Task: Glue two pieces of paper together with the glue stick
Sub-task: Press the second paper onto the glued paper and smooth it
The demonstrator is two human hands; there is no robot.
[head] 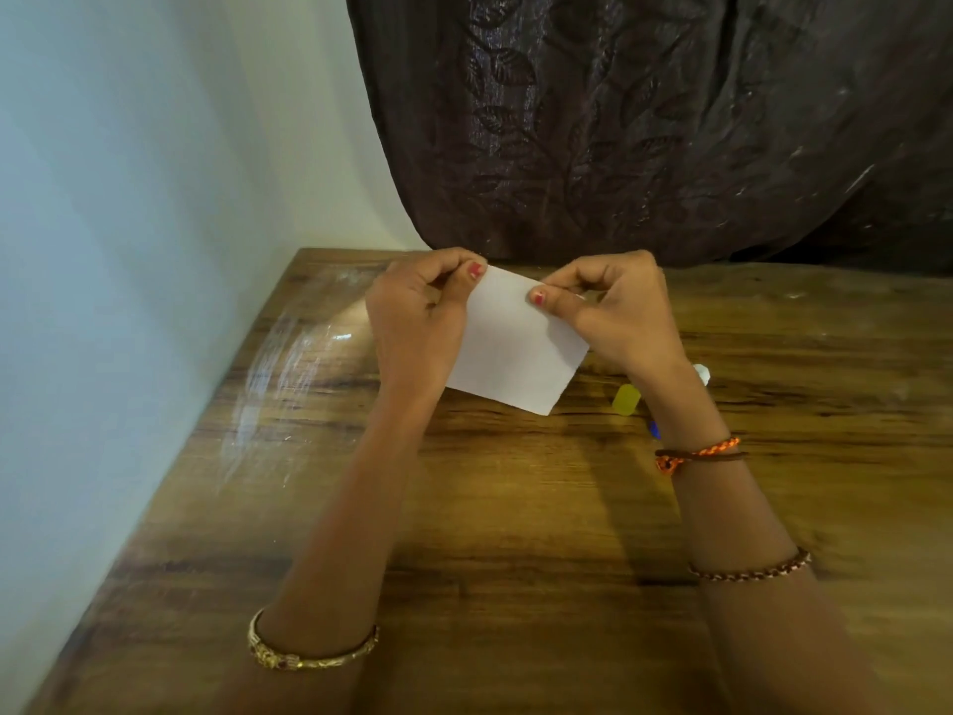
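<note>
Left hand (417,322): thumb and fingers pinched on the paper's (510,348) top left corner.
Right hand (619,312): same pinch, top right edge.
Paper: looks like one white sheet held up off the table (464,508); can't tell if a second is stuck behind it.
Glue stick (625,399): one, yellow, on the table just right of the paper, mostly hidden behind the right wrist.
Bangles: one gold on the left arm.
</note>
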